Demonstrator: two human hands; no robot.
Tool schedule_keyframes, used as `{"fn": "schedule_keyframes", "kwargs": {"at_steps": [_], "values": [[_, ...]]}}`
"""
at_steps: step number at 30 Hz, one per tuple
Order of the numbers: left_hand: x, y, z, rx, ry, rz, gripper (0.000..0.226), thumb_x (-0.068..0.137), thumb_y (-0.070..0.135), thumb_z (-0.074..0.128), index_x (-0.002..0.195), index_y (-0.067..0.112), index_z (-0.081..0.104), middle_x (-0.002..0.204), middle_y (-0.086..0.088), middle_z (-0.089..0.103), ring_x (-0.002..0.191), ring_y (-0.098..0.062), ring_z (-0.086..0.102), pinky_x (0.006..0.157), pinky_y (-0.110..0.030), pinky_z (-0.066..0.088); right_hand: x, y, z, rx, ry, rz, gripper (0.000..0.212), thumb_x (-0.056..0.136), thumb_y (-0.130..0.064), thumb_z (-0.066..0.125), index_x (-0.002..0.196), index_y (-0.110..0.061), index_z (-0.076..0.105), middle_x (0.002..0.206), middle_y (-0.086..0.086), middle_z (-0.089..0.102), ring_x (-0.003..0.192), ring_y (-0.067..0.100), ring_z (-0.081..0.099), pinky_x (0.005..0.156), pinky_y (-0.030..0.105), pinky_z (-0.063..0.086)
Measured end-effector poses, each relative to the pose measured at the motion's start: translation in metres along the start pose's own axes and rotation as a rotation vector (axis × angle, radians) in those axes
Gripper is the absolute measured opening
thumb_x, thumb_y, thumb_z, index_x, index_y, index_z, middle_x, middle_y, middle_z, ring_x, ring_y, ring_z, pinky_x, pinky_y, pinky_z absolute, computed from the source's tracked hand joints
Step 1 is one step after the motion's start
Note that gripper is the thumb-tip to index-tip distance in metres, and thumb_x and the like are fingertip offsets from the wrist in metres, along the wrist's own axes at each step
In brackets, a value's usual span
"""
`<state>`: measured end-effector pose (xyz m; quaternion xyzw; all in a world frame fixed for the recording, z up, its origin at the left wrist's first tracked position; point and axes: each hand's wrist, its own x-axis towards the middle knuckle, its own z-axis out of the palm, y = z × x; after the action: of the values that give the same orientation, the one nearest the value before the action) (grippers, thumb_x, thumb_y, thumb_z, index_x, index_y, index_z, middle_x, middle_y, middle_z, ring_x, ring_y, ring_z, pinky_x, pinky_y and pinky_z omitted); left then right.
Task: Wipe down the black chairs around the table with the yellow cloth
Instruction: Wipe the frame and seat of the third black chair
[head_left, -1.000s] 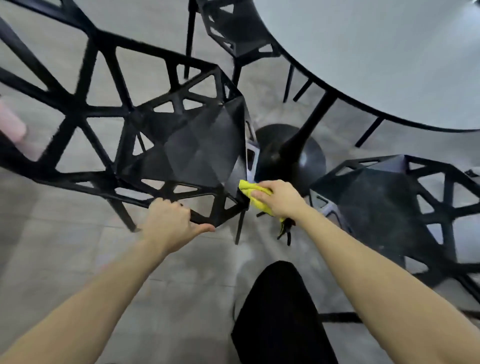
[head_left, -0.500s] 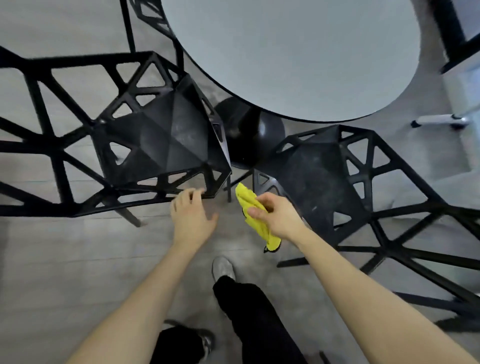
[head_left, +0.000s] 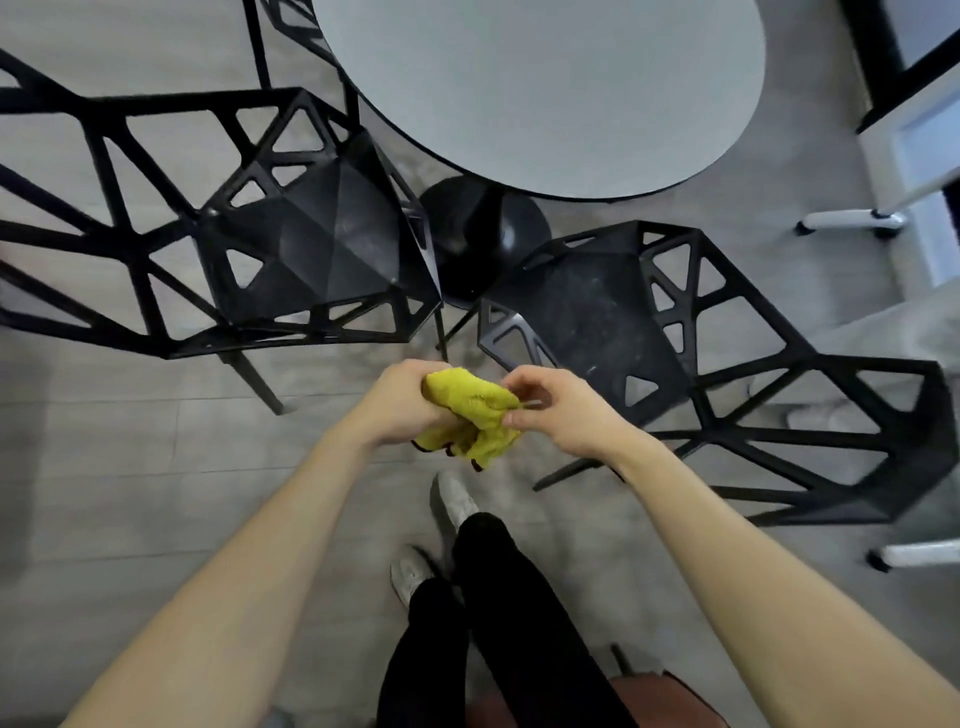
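Both hands have come off the chairs since half a second ago and met in front of the body, where the yellow cloth (head_left: 475, 410) is now bunched between them above the floor, touching no chair. Left hand (head_left: 400, 402) has its fingers curled round one end of the wad; right hand (head_left: 553, 408) pinches the other end between thumb and fingertips. That two-handed hold looks like refolding or turning the cloth to a fresh face before the next chair, though the folds are too crumpled to say which. A dark-edged hem hangs below the wad.

Just beyond the right hand stands the right chair (head_left: 613, 317), its seat flecked with pale dust, so I judge it unwiped and the likely next target. Across the gap, the left chair (head_left: 322, 249) has a cleaner-looking sheen. Both seats point toward the round desk (head_left: 545, 88) and sit near its near edge, with the black pedestal base (head_left: 483, 228) between them. Below the hands are the person's dark trousers and pale shoes (head_left: 457, 499) on the grey floor (head_left: 130, 441).
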<state>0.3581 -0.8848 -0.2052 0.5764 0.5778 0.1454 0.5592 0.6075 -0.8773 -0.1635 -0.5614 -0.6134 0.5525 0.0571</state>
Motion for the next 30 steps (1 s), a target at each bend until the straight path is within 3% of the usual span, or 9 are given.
{"fn": "schedule_keyframes", "kwargs": {"at_steps": [5,8,11,15,17,20,23,27,30], "values": [[-0.021,0.006,0.036,-0.015,0.149,-0.003,0.033,0.062,0.043,0.075,0.086,0.02,0.076,0.079,-0.003,0.073,0.079,-0.023,0.069,0.074,-0.044,0.059,-0.018,0.009,0.008,-0.008,0.005,-0.008,0.023,0.086,-0.042,0.084,0.101,-0.03,0.07,0.1,-0.007,0.075,0.1,0.017,0.071,0.1,0.046,0.055],[-0.024,-0.006,0.046,0.087,0.21,-0.017,0.045,0.056,0.054,0.08,0.085,0.02,0.072,0.091,-0.003,0.064,0.084,-0.022,0.064,0.074,-0.04,0.052,-0.012,0.024,0.014,-0.134,0.087,-0.045,0.017,0.091,-0.042,0.079,0.093,-0.031,0.066,0.092,-0.008,0.072,0.094,0.016,0.068,0.092,0.048,0.055],[-0.025,-0.024,0.053,0.214,0.271,-0.064,0.055,0.053,0.06,0.082,0.086,0.018,0.07,0.095,0.0,0.06,0.084,-0.021,0.062,0.073,-0.037,0.048,-0.002,0.041,0.015,-0.17,0.113,-0.086,0.02,0.088,-0.041,0.082,0.091,-0.029,0.066,0.088,-0.009,0.071,0.09,0.014,0.066,0.083,0.037,0.054],[-0.021,-0.053,0.067,0.561,0.271,-0.205,0.032,0.075,0.033,0.09,0.086,0.028,0.06,0.09,0.005,0.069,0.093,-0.03,0.066,0.068,-0.038,0.046,0.009,0.074,0.019,-0.3,0.14,-0.182,0.022,0.085,-0.036,0.083,0.093,-0.025,0.065,0.082,-0.005,0.067,0.08,0.014,0.058,0.072,0.036,0.048],[-0.019,-0.07,0.072,0.576,0.317,-0.2,0.023,0.082,0.024,0.088,0.091,0.03,0.067,0.093,0.005,0.073,0.092,-0.026,0.067,0.068,-0.033,0.045,0.013,0.09,0.015,-0.351,0.116,-0.169,0.03,0.083,-0.035,0.084,0.104,-0.027,0.063,0.081,-0.007,0.063,0.078,0.013,0.055,0.071,0.034,0.045],[-0.017,-0.074,0.081,0.347,0.365,-0.039,0.022,0.088,0.011,0.081,0.088,0.031,0.071,0.086,0.008,0.072,0.077,-0.003,0.062,0.063,-0.014,0.04,0.013,0.115,0.015,-0.526,-0.128,-0.112,0.072,0.078,-0.035,0.09,0.14,-0.033,0.055,0.087,-0.011,0.06,0.078,0.011,0.054,0.077,0.032,0.044],[-0.02,-0.06,0.088,0.221,0.364,0.142,0.023,0.092,0.009,0.081,0.097,0.031,0.077,0.088,0.016,0.075,0.082,0.007,0.064,0.075,-0.011,0.047,0.012,0.146,0.033,-0.501,-0.26,-0.125,0.033,0.08,-0.031,0.09,0.108,-0.027,0.075,0.083,-0.007,0.07,0.075,0.013,0.063,0.075,0.038,0.055],[-0.035,-0.049,0.103,0.17,0.497,0.292,0.028,0.08,0.024,0.096,0.102,0.028,0.079,0.09,-0.002,0.076,0.082,-0.007,0.065,0.08,-0.027,0.055,-0.001,0.188,0.055,-0.489,0.056,-0.266,0.029,0.081,-0.044,0.088,0.105,-0.033,0.077,0.083,-0.02,0.071,0.08,0.0,0.064,0.077,0.033,0.051],[-0.063,-0.051,0.125,0.17,0.598,0.361,0.031,0.08,0.022,0.096,0.105,0.017,0.078,0.087,-0.001,0.076,0.076,-0.004,0.065,0.076,-0.024,0.056,-0.027,0.218,0.073,-0.539,0.218,-0.409,0.038,0.085,-0.045,0.083,0.118,-0.027,0.075,0.122,-0.01,0.067,0.114,0.01,0.061,0.099,0.036,0.048]]}}
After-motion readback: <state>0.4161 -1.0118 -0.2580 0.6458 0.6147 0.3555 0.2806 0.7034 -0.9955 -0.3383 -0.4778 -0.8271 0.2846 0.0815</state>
